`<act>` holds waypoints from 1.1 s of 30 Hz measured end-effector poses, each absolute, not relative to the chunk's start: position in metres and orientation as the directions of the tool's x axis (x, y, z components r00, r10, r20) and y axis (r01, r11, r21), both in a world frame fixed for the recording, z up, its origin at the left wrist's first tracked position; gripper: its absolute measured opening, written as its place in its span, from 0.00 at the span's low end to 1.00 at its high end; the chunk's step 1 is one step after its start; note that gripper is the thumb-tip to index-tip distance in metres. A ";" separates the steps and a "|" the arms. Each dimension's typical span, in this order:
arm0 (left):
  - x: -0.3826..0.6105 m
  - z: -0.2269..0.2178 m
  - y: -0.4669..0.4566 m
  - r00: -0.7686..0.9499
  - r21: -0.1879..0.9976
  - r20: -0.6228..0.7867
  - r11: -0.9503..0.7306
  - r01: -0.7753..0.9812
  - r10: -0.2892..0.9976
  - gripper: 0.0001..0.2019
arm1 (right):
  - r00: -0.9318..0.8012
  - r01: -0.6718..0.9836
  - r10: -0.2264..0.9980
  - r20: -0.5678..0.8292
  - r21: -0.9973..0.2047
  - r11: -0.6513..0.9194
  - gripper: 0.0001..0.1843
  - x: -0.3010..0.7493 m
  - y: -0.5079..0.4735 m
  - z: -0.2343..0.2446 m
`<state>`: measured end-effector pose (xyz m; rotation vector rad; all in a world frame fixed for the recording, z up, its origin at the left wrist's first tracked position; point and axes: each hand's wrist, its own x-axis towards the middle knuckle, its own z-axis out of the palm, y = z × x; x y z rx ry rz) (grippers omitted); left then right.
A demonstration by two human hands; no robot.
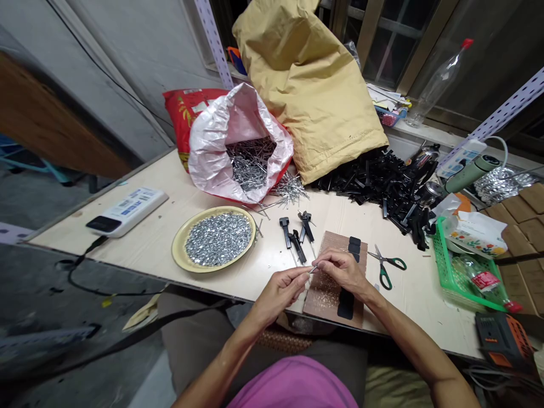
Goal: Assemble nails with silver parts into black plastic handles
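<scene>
My left hand [284,290] and my right hand [343,273] meet at the table's front edge, fingertips pinched together. Between them is a thin grey metal rod [313,270], mostly hidden by the fingers. Under my right hand lies a brown ridged board [317,303] with black pads [346,303] on it. Just beyond the hands rest several black plastic clamp-like parts [296,245] with thin metal rods attached. To the left, a yellow plate [177,258] holds a heap of small shiny metal nuts [219,238].
Behind are an open bag [208,153] of metal rods [255,164], a large tan sack [314,96] and a pile of black parts [365,178]. Green-handled scissors [385,266] and a green basket [446,283] lie right. A white power bank [131,209] sits left.
</scene>
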<state>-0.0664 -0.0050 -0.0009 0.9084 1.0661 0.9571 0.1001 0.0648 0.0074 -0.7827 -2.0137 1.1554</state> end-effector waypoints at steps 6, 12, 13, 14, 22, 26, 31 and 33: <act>-0.065 -0.003 -0.004 0.199 0.940 -0.264 0.298 -0.166 0.944 0.30 | -0.584 0.162 0.768 0.262 -0.890 0.427 0.18 0.103 0.066 0.005; -0.065 -0.005 -0.004 0.213 0.939 -0.257 0.296 -0.175 0.943 0.29 | -0.597 0.163 0.742 0.305 -0.859 0.485 0.18 0.105 0.068 0.008; -0.065 -0.005 -0.004 0.209 0.942 -0.257 0.293 -0.163 0.944 0.28 | -0.606 0.174 0.728 0.322 -0.839 0.516 0.17 0.106 0.068 0.008; -0.064 -0.006 -0.004 0.195 0.950 -0.251 0.280 -0.141 0.948 0.26 | -0.619 0.186 0.707 0.343 -0.810 0.556 0.16 0.107 0.069 0.009; -0.063 -0.010 -0.003 0.107 0.992 -0.050 0.037 0.119 0.993 0.15 | -0.693 0.245 0.561 0.452 -0.584 0.774 0.13 0.113 0.066 0.009; -0.062 -0.012 -0.003 0.133 0.990 -0.021 0.002 0.143 0.991 0.15 | -0.677 0.257 0.601 0.425 -0.628 0.734 0.14 0.114 0.064 0.009; -0.062 -0.009 -0.004 0.149 0.993 -0.025 0.008 0.116 0.988 0.15 | -0.724 0.284 0.531 0.441 -0.511 0.811 0.15 0.115 0.062 0.008; -0.062 -0.008 -0.004 0.192 0.995 -0.067 0.052 0.082 0.979 0.15 | -0.756 0.265 0.440 0.485 -0.388 0.883 0.15 0.115 0.062 0.007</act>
